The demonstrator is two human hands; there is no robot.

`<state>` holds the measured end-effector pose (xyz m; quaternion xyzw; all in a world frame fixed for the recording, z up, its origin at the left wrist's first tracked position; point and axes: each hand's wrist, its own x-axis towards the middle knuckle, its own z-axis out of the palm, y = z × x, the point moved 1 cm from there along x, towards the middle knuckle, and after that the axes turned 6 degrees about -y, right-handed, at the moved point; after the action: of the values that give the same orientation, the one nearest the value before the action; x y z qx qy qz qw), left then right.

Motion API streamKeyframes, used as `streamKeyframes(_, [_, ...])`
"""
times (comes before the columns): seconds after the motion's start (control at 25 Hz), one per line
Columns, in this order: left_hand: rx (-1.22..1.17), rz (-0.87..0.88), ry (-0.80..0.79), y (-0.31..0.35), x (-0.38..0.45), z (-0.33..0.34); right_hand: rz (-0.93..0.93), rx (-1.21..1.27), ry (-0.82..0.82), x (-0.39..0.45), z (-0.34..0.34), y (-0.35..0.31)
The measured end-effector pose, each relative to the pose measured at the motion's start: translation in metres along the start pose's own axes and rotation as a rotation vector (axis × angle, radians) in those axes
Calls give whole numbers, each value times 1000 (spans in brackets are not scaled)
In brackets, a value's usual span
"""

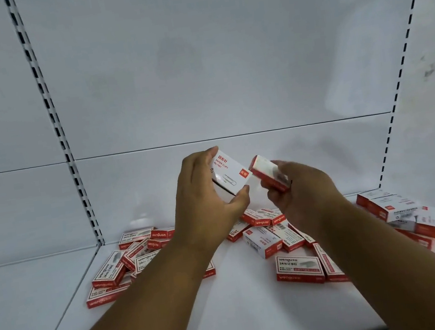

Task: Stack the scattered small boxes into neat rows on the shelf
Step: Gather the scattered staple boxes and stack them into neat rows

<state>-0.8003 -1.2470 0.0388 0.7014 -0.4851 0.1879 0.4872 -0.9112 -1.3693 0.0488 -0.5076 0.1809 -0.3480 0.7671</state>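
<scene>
Head view: left hand [203, 192] curled round a white paper-clip box [230, 173], right hand [295, 190] pinching a smaller red-and-white staple box [267, 173], both aloft, corners nearly touching, long axes tilted toward each other. Below, scattered staple boxes [298, 268] on the white shelf [245, 314], left and right of both forearms. Behind, white back panel [211, 67], slotted uprights [64, 147].
</scene>
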Motion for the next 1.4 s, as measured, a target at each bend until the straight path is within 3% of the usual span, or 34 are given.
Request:
streamKeyframes(0.08, [-59,-10,-44,8,0,5,131,287,7,-6,-10,-8])
streamKeyframes(0.16, [-104,-25,-93,15,1,13,138,293,-19,-14,-22,-14])
streamKeyframes(0.36, [-46,55,-313,36,4,51,-18,33,54,-43,-63,-31])
streamKeyframes(0.52, [-22,95,-559,77,1,99,16,-84,187,-62,-108,-55])
streamKeyframes(0.84, [-78,14,-738,138,7,204,-3,-287,263,-61,-181,-99])
streamKeyframes(1.04, [37,4,-780,145,8,223,4,-359,216,-56,-204,-110])
streamKeyframes(1.16, [-49,-40,-823,145,11,210,38,-414,113,-53,-206,-113])
streamKeyframes(1.4, [-173,-53,-634,131,-4,141,116,-430,-108,-47,-177,-99])
